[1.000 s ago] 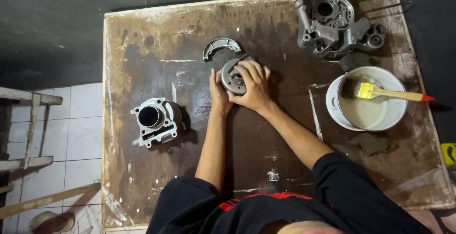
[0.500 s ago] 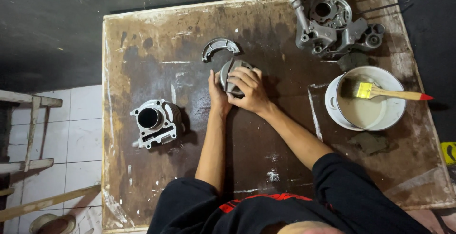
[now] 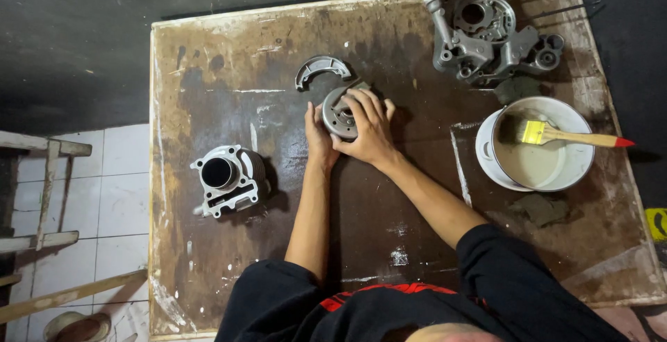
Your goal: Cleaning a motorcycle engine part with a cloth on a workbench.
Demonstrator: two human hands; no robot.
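Here, mid-board, the left hand (image 3: 318,134) and right hand (image 3: 368,130) close together around the round grey metal part (image 3: 338,114), apparently steadying it against the stained wooden board (image 3: 229,50), near the curved brake shoe (image 3: 321,68).

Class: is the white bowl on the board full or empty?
Neither: the white bowl holds shallow cloudy liquid, a paintbrush resting across its rim.

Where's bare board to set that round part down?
Bare patches: the near-left board below the engine cylinder, and between the right forearm and the bowl. Crowded: far right, around the crankcase.
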